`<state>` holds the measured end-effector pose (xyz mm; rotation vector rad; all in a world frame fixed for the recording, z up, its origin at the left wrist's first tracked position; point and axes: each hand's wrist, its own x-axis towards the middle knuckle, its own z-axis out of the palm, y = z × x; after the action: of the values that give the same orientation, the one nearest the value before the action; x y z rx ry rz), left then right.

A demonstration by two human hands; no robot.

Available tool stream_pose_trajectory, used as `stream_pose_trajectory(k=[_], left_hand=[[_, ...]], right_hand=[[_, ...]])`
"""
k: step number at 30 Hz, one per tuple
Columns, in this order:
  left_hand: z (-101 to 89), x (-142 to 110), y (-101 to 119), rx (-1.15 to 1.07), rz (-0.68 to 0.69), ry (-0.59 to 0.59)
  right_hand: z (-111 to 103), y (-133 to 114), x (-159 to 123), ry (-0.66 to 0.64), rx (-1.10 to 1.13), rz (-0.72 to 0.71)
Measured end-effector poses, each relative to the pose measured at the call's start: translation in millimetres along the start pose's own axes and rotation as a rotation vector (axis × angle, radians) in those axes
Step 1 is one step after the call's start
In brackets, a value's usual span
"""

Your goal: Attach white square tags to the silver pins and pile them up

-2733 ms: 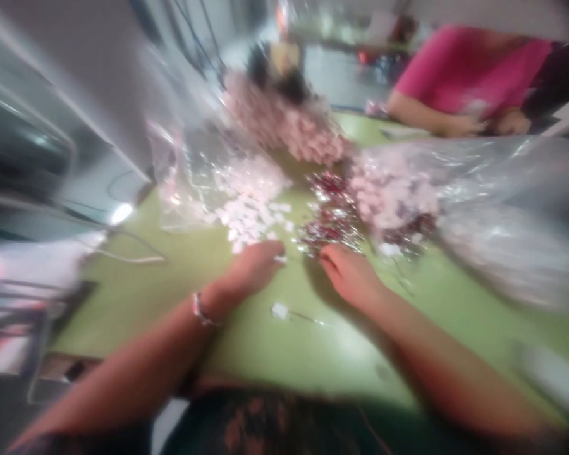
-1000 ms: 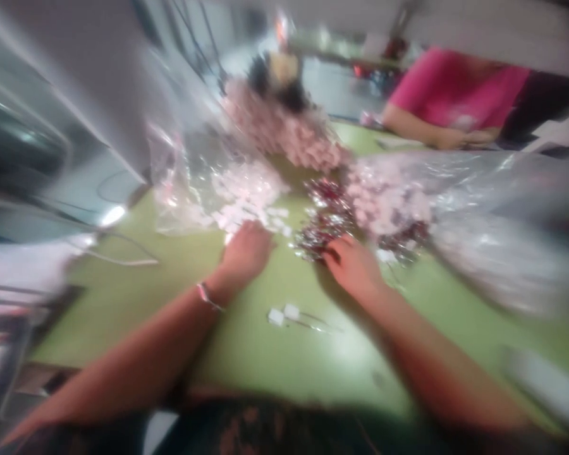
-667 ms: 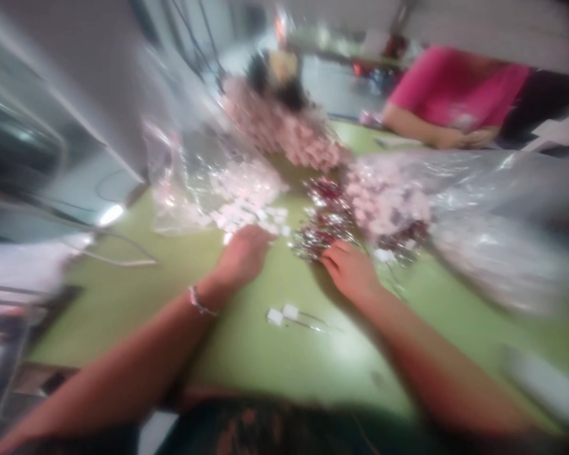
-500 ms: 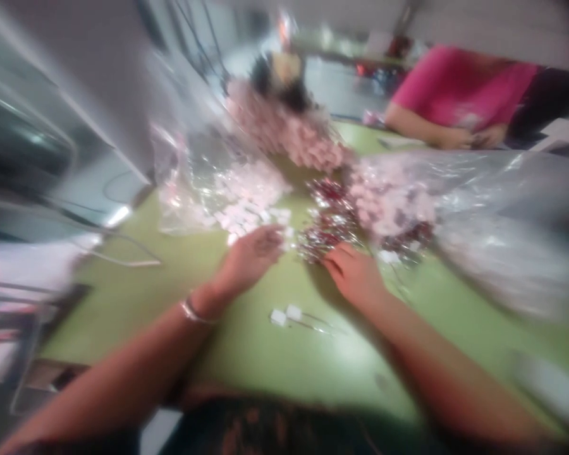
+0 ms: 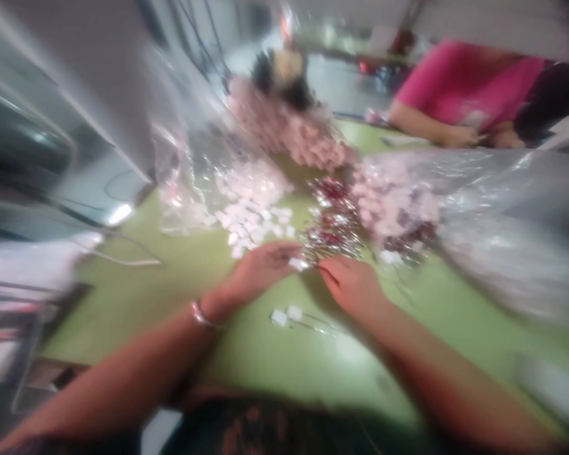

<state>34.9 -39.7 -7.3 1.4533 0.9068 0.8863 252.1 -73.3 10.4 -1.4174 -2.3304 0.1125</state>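
Observation:
My left hand [image 5: 268, 268] is closed on a small white foam piece [image 5: 297, 263] at its fingertips. Close to its right, my right hand [image 5: 351, 281] has its fingers pinched together at the near edge of a pile of shiny red and silver stems [image 5: 334, 234]; blur hides exactly what it grips, perhaps a thin stem. Beyond my left hand lies a scatter of white pieces [image 5: 246, 224]. Nearer to me, two white pieces on thin wires [image 5: 287, 315] lie side by side on the green table [image 5: 246, 360].
A clear plastic bag [image 5: 180, 183] stands at the left back. Bunches of pink flowers [image 5: 308, 139] lie at the back, with more pink flowers [image 5: 393, 196] by a large plastic sheet [image 5: 502, 253] at right. A person in a pink shirt [image 5: 469, 82] sits across.
My left hand has moved right and toward me from the white pieces, with one white piece now at its fingertips. My right hand has drawn slightly nearer to me.

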Motion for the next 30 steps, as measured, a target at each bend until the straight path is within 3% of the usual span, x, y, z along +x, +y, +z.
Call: stream_pose_trajectory(k=[6,10,15,20,22,25,27,30], left_hand=[[0.2,-2,-2,0.119,0.002,-0.046],[8.3,-4,-13,0.152,-0.030,-0.049],[13.6,-5,-25,0.218,-0.071,-0.094],[0.0,10,-3,0.448,0.095,-0.190],[-6.6,22,4,0.678,0.201,-0.068],[-11.0,39,2,1.038,0.244,0.066],[-11.7,44,-5,1.170,0.237,0.039],[-15.7,44,-17,1.198,0.279,0.055]], right_hand=[[0,-4,0,-0.093,-0.059,0.006],[4,-16,-2,-0.252,-0.179,0.052],[10,-19,-3,-0.365,-0.091,0.125],[6,-22,-2,-0.346,0.031,0.177],[5,-28,-3,-0.368,0.094,0.160],[2,-30,-5,-0.378,0.199,0.061],[1,-23,-2,-0.291,0.205,0.066],[3,-5,8,-0.133,0.039,0.206]])
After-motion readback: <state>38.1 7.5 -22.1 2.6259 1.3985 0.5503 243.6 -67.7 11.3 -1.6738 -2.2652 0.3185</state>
